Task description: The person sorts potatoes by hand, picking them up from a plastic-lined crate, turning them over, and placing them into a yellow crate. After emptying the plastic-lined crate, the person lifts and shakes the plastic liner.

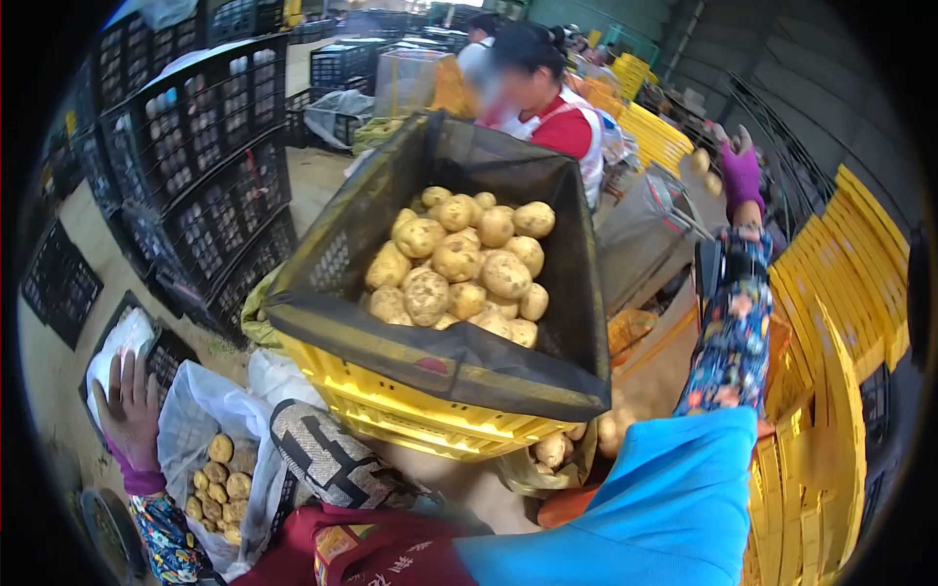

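Note:
Potatoes lie in a yellow crate lined with dark mesh, in front of me. At the lower left, my left hand, in a purple-cuffed glove, has its fingers spread beside a white plastic bag. Near it a clear-lined container holds smaller potatoes. My right hand, in a purple glove, is stretched out at the upper right with fingers apart. Just left of it are a few potatoes, seemingly in the air.
Black crates filled with produce are stacked at the left. Yellow crates stand along the right. A person in a red top and dark cap is behind the mesh-lined crate. Below it, another bag holds potatoes.

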`<state>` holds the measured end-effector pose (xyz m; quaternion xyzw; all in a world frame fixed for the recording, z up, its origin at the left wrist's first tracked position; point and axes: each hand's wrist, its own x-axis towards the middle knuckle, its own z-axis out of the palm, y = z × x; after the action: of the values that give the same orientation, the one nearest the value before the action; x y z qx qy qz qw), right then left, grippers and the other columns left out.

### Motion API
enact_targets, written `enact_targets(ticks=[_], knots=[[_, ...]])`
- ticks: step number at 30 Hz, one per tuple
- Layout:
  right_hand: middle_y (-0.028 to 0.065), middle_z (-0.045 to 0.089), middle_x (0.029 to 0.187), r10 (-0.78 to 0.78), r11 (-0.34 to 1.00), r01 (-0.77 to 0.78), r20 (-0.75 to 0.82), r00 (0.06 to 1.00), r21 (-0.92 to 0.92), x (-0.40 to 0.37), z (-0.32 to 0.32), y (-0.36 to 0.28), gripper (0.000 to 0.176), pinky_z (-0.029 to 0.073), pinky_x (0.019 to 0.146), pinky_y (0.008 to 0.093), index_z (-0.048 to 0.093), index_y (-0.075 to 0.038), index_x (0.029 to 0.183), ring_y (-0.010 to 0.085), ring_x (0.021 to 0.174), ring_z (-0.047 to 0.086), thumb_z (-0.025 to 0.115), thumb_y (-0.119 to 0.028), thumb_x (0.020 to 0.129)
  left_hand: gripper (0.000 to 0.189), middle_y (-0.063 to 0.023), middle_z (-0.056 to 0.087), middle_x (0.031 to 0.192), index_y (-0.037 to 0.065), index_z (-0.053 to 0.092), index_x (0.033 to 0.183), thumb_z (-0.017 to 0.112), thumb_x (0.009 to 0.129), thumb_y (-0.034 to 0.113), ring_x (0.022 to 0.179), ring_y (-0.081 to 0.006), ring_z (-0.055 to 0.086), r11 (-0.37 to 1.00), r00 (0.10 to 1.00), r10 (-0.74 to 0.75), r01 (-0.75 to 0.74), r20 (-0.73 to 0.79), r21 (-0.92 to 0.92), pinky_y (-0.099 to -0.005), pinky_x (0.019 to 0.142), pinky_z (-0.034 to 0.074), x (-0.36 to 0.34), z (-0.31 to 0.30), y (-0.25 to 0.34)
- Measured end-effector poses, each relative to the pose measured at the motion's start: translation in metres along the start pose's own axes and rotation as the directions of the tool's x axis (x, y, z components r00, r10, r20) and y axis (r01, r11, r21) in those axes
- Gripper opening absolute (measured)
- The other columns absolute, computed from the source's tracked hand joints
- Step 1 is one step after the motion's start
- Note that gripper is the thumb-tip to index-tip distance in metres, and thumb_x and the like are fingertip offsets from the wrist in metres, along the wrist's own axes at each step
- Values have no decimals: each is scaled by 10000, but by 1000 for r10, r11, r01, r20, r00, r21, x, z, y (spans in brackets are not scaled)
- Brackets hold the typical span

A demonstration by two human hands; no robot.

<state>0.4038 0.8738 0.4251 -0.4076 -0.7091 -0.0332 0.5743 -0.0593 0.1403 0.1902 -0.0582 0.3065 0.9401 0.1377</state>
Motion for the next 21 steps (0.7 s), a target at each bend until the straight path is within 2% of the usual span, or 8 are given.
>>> enact_targets(ticks=[4,8,11,12,14,16,18,21], knots=[[180,597,1311,-234,860,100,213,949,500,-111,-35,-178,529,436,1026,328,510,22,1364,231,1223,565,653,-246,931,563,-116,461,1484,73,479,1410,492,1002,461,1374,-249,436,993,970,95,-108,-226,-47,-408,1088,419,5,-122,55],[198,544,1374,-436,721,146,279,856,678,-257,-74,-329,444,351,1107,348,500,71,1355,267,1293,513,517,-148,969,556,-95,469,1482,98,509,1390,487,988,481,1399,-265,398,983,913,134,-172,-385,-67,-430,1126,363,-9,-237,91],[212,547,1364,-874,373,-104,387,295,922,-342,-38,-412,515,341,1110,394,522,65,1329,309,1274,523,610,-205,900,566,-154,432,1507,83,515,1366,478,955,470,1381,-311,424,934,873,139,-272,-468,-230,-488,1133,333,-30,-284,94],[206,552,1360,-918,396,-93,396,-19,914,-361,-15,-439,551,344,1104,402,528,56,1325,308,1265,528,657,-232,873,599,-167,423,1510,88,509,1372,476,944,505,1365,-322,444,938,845,156,-289,-512,-192,-479,1135,335,-19,-317,91],[204,632,1233,-770,607,-163,523,-365,778,-437,40,-500,588,455,988,405,555,-35,1326,310,1164,611,740,-289,829,589,-156,455,1484,107,489,1371,550,931,494,1344,-319,465,940,849,200,-307,-490,-150,-431,1080,410,-35,-317,81],[179,658,1180,-720,552,-75,429,-545,830,-529,102,-539,547,493,911,398,580,-54,1295,291,1066,651,711,-353,856,521,-130,545,1373,102,500,1324,591,937,439,1232,-295,559,952,796,187,-291,-576,-92,-400,987,490,-42,-306,86],[165,669,1138,-791,295,-99,185,-584,950,-626,155,-561,516,501,892,354,585,-67,1291,267,1058,651,689,-352,874,517,-136,559,1344,98,492,1336,587,947,426,1204,-285,579,950,810,225,-305,-542,-61,-400,947,518,-42,-309,88],[163,682,1123,-575,561,-159,243,-781,812,-776,210,-598,513,513,859,386,591,-53,1265,307,1012,662,671,-384,880,519,-143,566,1323,64,489,1326,561,964,430,1172,-281,593,920,849,268,-366,-456,-141,-390,952,513,-47,-302,101]])
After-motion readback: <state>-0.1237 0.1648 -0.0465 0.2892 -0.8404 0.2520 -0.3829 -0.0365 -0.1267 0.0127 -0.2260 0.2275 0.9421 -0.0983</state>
